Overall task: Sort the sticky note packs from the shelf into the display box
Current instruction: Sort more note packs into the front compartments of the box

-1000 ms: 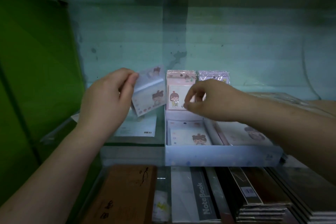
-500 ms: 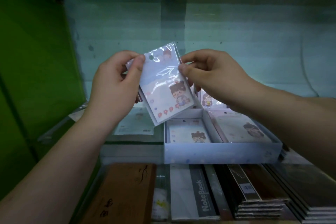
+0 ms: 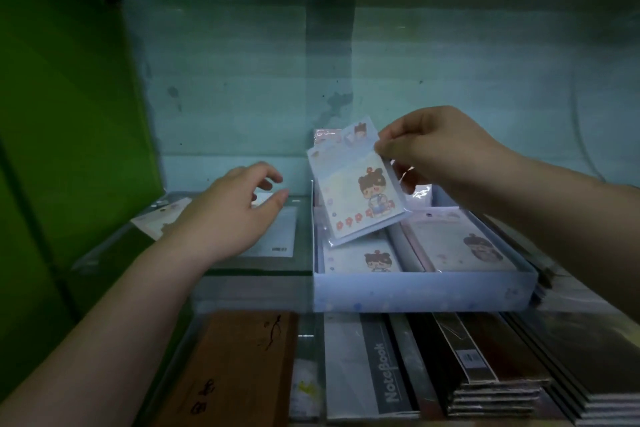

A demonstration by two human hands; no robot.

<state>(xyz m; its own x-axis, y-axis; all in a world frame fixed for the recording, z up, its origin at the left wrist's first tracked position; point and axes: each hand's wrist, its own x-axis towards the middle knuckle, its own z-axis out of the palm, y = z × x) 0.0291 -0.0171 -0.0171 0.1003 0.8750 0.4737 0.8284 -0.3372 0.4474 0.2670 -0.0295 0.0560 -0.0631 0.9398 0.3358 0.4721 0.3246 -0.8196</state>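
Note:
My right hand [image 3: 440, 146] pinches the top edge of a wrapped sticky note pack [image 3: 356, 194] with a cartoon girl on it, tilted over the left compartment of the pale blue display box [image 3: 422, 291]. One pack lies flat in that left compartment [image 3: 360, 258], another in the right one [image 3: 460, 243], and more packs stand upright at the box's back [image 3: 327, 135]. My left hand [image 3: 228, 215] hovers open over loose packs [image 3: 277, 232] lying on the glass shelf left of the box.
A green panel [image 3: 62, 135] closes the shelf's left side. Below the shelf's front edge stand notebooks: a brown one [image 3: 239, 367], a white one marked "NoteBook" [image 3: 367, 374] and a dark stack [image 3: 502, 367]. A plastic-wrapped stack [image 3: 554, 274] lies right of the box.
My left hand let go of the pack and moved down left over the shelf's loose packs. My right hand alone carried the pack down toward the box's left compartment.

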